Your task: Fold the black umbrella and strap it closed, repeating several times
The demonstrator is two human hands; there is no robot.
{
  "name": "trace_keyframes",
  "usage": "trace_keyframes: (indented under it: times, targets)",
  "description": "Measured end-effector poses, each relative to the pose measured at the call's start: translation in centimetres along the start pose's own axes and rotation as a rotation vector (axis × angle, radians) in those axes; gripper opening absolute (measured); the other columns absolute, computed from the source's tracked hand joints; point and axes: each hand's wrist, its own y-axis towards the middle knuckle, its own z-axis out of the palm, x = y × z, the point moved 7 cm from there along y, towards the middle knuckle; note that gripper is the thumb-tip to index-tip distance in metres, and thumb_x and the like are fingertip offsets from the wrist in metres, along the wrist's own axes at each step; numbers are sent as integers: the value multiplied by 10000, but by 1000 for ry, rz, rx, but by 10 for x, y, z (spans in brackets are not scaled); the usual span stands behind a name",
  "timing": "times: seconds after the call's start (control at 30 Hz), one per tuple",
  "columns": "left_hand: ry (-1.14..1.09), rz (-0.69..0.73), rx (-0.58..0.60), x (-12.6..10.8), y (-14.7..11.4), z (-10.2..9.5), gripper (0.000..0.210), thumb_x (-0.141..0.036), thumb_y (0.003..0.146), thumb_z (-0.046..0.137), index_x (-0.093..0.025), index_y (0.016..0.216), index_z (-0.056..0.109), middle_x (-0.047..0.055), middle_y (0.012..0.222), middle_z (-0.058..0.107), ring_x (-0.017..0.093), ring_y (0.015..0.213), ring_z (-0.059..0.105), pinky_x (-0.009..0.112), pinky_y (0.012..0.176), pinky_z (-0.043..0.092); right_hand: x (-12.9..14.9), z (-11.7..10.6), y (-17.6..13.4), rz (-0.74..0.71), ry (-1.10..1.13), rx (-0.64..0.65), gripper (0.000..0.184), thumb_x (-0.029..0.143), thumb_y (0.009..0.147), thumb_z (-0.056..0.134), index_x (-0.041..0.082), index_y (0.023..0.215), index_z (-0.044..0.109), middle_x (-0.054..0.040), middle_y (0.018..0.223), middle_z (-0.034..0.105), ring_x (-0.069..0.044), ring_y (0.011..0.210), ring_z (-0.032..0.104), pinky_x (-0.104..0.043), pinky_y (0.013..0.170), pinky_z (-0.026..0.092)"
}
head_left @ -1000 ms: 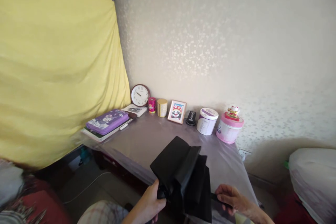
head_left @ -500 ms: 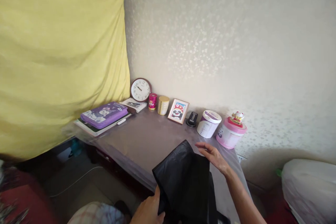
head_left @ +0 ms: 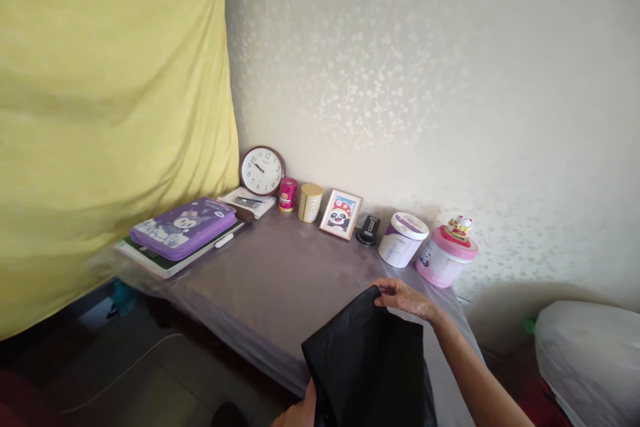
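A black bag [head_left: 370, 367] of thin, smooth material hangs in front of me over the near edge of the table. My right hand [head_left: 401, 297] pinches its upper rim at the far corner, fingers closed on the edge. At the bottom of the view, my left hand [head_left: 300, 410] grips the bag's left side; only the thumb and part of the hand show. The lower part of the bag runs out of the picture, and what is inside it cannot be seen.
Along the wall on the covered table [head_left: 280, 273] stand a clock [head_left: 262, 171], a pink can [head_left: 287, 195], a yellow-lidded tin [head_left: 310, 203], a panda picture [head_left: 341, 215], a black device [head_left: 369, 230] and two tubs [head_left: 403, 240]. A purple case [head_left: 184, 227] lies left. A white bag [head_left: 590, 353] bulges right.
My right hand has come down onto the bag's rim and closed on it; before, its fingers were stretched out beside it. The view has shifted slightly, and the bag sits lower and further right.
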Motion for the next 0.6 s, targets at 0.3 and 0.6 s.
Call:
trace_keyframes:
  times: [0.3,0.6]
  targets:
    - [-26,58,-138,4,-5,6,838,-180,722,504,-275,1451,101,100,1239,569,292,1045,593,372,851,440,-14,-1,3,-48,59,-45,304,453,675,697,194,830,665,2,803,666,-182,795,605,-328,827,437]
    - [53,73,-277,-6,-24,-7,731,-209,739,519,-261,1420,258,68,1116,636,238,1021,599,288,851,428,-27,-10,14,-149,29,-163,348,537,734,619,190,710,602,29,660,546,-111,636,506,-238,657,413]
